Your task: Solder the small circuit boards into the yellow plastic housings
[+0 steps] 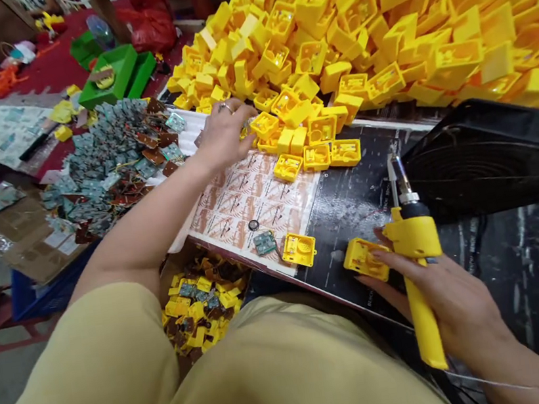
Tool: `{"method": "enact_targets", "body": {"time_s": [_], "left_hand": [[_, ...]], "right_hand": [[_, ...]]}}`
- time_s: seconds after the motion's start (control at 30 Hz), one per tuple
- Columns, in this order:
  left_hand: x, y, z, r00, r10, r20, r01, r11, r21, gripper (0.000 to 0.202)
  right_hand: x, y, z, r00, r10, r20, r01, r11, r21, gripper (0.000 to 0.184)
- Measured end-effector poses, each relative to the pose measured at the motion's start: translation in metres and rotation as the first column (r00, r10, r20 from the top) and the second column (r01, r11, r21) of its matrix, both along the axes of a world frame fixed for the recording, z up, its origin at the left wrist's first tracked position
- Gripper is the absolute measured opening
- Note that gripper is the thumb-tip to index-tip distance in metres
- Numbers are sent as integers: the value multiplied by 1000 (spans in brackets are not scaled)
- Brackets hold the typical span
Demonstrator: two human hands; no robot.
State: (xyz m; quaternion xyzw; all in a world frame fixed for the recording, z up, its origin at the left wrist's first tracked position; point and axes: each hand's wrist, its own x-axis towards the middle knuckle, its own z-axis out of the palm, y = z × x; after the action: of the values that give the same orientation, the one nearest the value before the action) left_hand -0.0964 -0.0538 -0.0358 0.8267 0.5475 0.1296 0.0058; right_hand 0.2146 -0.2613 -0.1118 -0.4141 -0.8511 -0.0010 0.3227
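My right hand is closed round a yellow-handled soldering iron, its metal tip pointing up and away. Thumb and fingers of that hand also pinch a small yellow plastic case. My left hand, a ring on one finger, reaches to the near left edge of the heaped cases, its fingers curled down over a bit of yellow; what they grip is partly hidden. Close to the front table edge lie an open yellow case, a small green circuit board and a round black-rimmed part.
A large heap of yellow cases covers the back. Wired circuit boards pile up at left. A black fan-like housing stands at right. Below the edge, a box holds yellow cases and boards. Green trays sit farther back.
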Motion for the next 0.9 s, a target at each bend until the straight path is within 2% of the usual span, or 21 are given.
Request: {"method": "enact_targets", "body": {"time_s": [0.1,0.17,0.23,0.3,0.37,0.4,0.47,0.57,0.63,0.7,0.73,0.8,0.9], "left_hand": [[-2,47,-12,997,64,-32,-65,998,-10,29],[-5,61,-14,994,108,29,-106,991,-80,25],[-11,65,-8,976,117,184,-92,986,-137,43],[-17,62,4,917,100,387,-43,987,-155,60],[-19,59,13,872,80,483,-7,988,-153,55],[-18,59,15,886,60,460,7,990,-142,47],[-12,60,12,957,-4,290,38,993,-110,28],[-3,68,-5,998,-52,25,53,996,-75,19],[-1,74,-16,999,-30,-28,27,996,-89,16],[-3,76,-19,1000,-18,-12,17,994,-110,12],[-5,77,-19,999,-14,34,18,994,-109,12],[-10,75,-12,969,18,247,4,996,-89,24],[-16,67,10,821,90,564,-43,995,-95,66]], "right_hand": [[-7,3,-6,1000,-10,28,9,999,42,54],[-9,4,-8,999,-27,37,25,998,58,53],[-9,6,-9,999,-35,38,33,998,53,53],[-9,7,-10,999,-36,34,35,999,42,54],[-9,9,-11,999,-35,30,34,998,46,53],[-9,10,-12,999,-34,28,33,998,55,52],[-9,11,-13,999,-34,25,32,997,76,52],[-11,11,-11,999,-38,31,35,996,84,49],[-12,9,-8,999,-45,29,43,996,75,47],[-12,8,-5,998,-53,22,51,996,67,46],[-13,7,-4,998,-55,17,54,996,67,46],[-13,7,-2,999,-53,13,52,996,67,47],[-14,8,-2,999,-51,2,50,996,74,48]]}}
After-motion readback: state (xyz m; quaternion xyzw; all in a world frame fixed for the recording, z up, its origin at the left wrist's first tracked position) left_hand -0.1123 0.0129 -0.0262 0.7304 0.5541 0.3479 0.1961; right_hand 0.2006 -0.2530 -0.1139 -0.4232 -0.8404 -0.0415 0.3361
